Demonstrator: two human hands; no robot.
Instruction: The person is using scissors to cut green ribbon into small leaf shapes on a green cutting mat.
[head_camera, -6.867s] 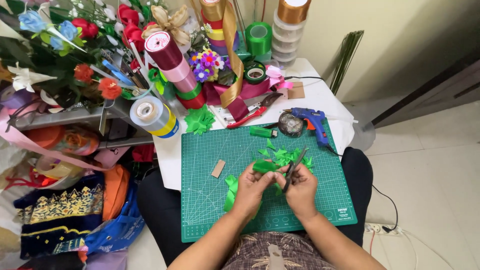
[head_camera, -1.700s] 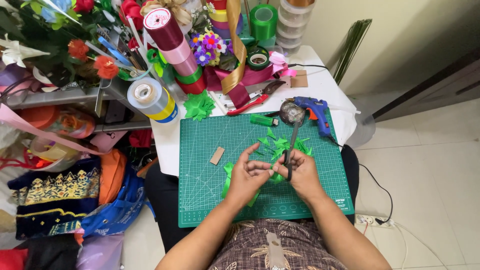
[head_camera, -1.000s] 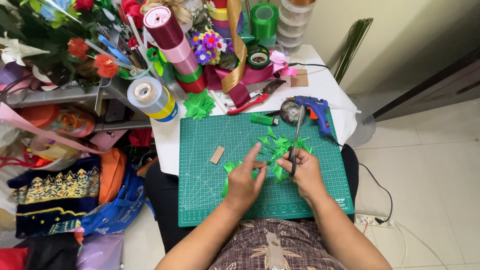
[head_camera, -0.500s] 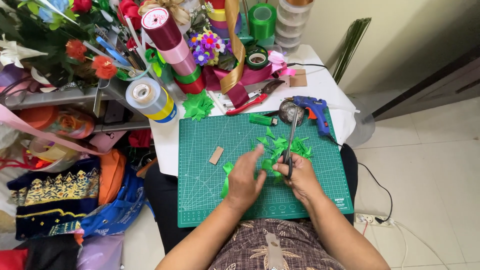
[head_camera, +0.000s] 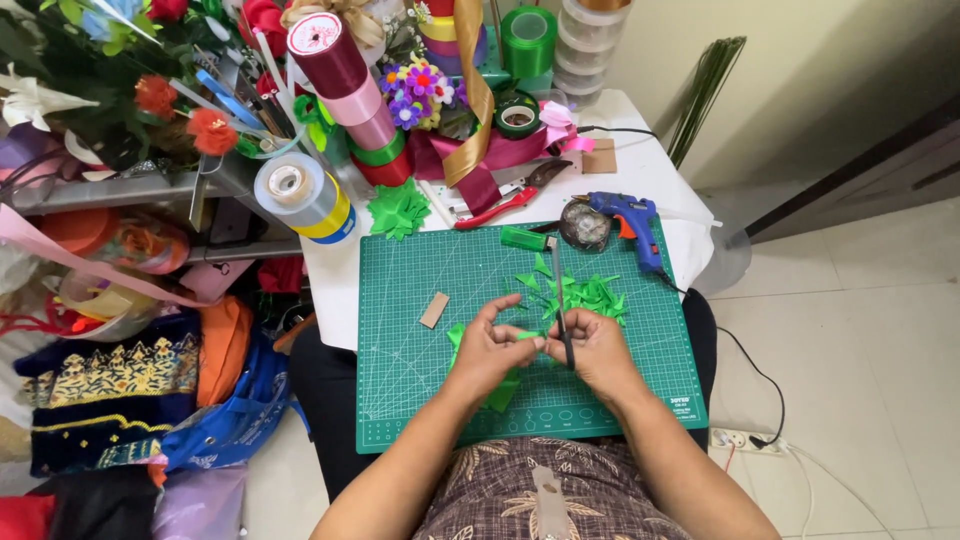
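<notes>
1. my left grip (head_camera: 492, 345) is pinched shut on a small green ribbon piece (head_camera: 524, 336), with thumb and fingers together just above the green cutting mat (head_camera: 400, 400).
2. my right grip (head_camera: 590, 345) is closed around a thin dark tool (head_camera: 560, 300) that stands up like little tongs or a stick. its low end meets the ribbon piece right between my two grips. i cannot tell just what the tool is.
3. the ribbon piece sits in the middle of the mat, near my body, held up off the mat a bit.
4. how far along: i think a good part is done. a pile of folded green bits (head_camera: 585, 292) lies just past my grips, and a green ribbon flower (head_camera: 398, 210) lies on the white bench (head_camera: 640, 170) at the mat's far left corner.
5. what is left, i guess: the piece in my grips looks not yet finished, and more green ribbon (head_camera: 500, 385) lies under my left wrist, not yet used.
6. near the far edge of the mat are a blue glue gun (head_camera: 625, 218), a green lighter (head_camera: 524, 239) and red pliers (head_camera: 500, 205). none of them are touched now.
7. a small brown card bit (head_camera: 434, 309) lies alone on the mat, left of my grips.
</notes>
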